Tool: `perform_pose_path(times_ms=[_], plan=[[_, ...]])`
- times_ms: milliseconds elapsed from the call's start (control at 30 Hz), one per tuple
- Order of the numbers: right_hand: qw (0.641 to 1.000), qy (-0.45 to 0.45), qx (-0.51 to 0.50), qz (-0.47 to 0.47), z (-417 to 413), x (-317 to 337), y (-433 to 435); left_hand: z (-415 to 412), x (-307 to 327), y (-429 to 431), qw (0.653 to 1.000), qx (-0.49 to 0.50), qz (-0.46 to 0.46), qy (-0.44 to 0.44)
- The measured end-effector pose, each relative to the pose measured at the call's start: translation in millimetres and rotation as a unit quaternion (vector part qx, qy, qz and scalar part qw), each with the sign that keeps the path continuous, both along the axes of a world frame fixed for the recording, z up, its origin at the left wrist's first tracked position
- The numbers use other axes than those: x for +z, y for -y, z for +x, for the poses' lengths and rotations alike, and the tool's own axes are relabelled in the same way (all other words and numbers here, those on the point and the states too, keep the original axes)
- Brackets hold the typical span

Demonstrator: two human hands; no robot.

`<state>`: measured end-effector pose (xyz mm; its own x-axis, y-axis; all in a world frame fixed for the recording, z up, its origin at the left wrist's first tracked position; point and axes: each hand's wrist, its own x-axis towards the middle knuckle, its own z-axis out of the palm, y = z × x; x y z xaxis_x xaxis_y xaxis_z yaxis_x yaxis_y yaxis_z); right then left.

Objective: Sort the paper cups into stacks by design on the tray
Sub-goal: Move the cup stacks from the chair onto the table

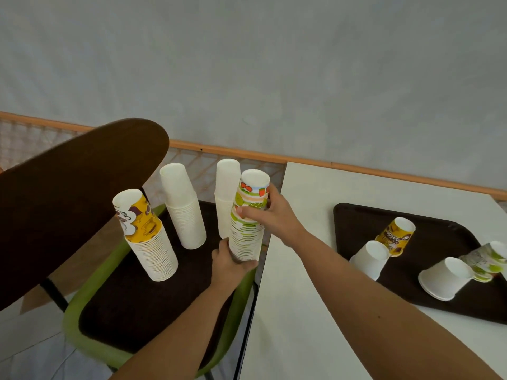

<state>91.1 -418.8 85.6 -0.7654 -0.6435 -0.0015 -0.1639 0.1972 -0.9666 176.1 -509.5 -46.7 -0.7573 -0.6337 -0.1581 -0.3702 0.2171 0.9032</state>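
Note:
A dark brown tray (123, 303) lies on a green chair seat at lower left. On it stand upside-down cup stacks: a yellow coffee-print stack (148, 237), two plain white stacks (185, 209) (225, 193), and a fruit-print stack (247, 229). My left hand (229, 260) grips the base of the fruit-print stack. My right hand (270, 212) holds its top cup, thumb across the front. A second brown tray (356, 220) on the white table holds loose cups: a yellow one (396, 237), two white ones (370, 259) (445, 278) and a green-print one (488, 259).
The white table (301, 297) fills the lower right, its edge next to the chair. The chair's dark brown backrest (68, 193) leans over the left. An orange rail and mesh barrier (192, 160) run along the grey wall behind.

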Motion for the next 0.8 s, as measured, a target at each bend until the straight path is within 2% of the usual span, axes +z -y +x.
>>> perform_pose_path(times_ms=[167, 367, 633, 800], plan=[[0.998, -0.025, -0.043, 0.033, -27.7, 15.0, -32.0, -40.1, -1.3, -28.1, 0.997, -0.057, 0.040, -0.012], [0.996, -0.016, -0.065, 0.065, -77.4, 12.0, -65.6, -88.5, 0.5, -61.0, 0.995, -0.095, 0.033, -0.007], [0.992, -0.009, -0.064, 0.111, -140.6, -5.8, -92.9, -150.1, -19.1, -82.6, 0.994, -0.104, 0.006, 0.043], [0.990, -0.023, -0.050, 0.128, -169.9, -20.0, -97.5, -177.1, -27.9, -91.5, 0.991, -0.100, -0.042, 0.076]])
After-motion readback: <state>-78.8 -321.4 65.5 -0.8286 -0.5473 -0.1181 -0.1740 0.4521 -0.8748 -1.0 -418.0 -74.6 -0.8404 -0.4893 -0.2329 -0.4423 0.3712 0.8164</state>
